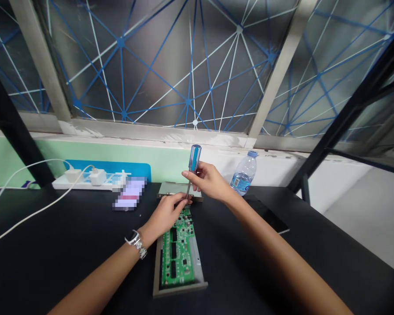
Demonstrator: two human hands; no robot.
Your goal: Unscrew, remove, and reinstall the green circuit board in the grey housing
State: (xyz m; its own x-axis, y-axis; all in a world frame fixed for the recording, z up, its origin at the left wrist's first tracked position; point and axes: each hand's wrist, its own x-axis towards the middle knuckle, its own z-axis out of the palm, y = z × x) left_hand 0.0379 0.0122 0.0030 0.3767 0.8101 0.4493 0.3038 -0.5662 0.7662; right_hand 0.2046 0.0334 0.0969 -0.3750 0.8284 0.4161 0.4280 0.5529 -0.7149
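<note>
A green circuit board (179, 253) lies in a shallow grey metal case (198, 262) on the black table, in front of me. My right hand (208, 180) is closed around a screwdriver with a clear blue handle (194, 159), held upright with its shaft pointing down at the board's far end. My left hand (167, 214), with a wristwatch (136, 243) on its wrist, rests on the far end of the board and pinches the lower shaft of the screwdriver near its tip. A grey metal cover (170, 189) lies just beyond the board.
A clear water bottle (244, 173) with a blue cap stands right of my right hand. A white power strip (88, 179) with plugs and white cables lies at the back left, next to a blurred small object (129, 199). Black frame posts rise at left and right.
</note>
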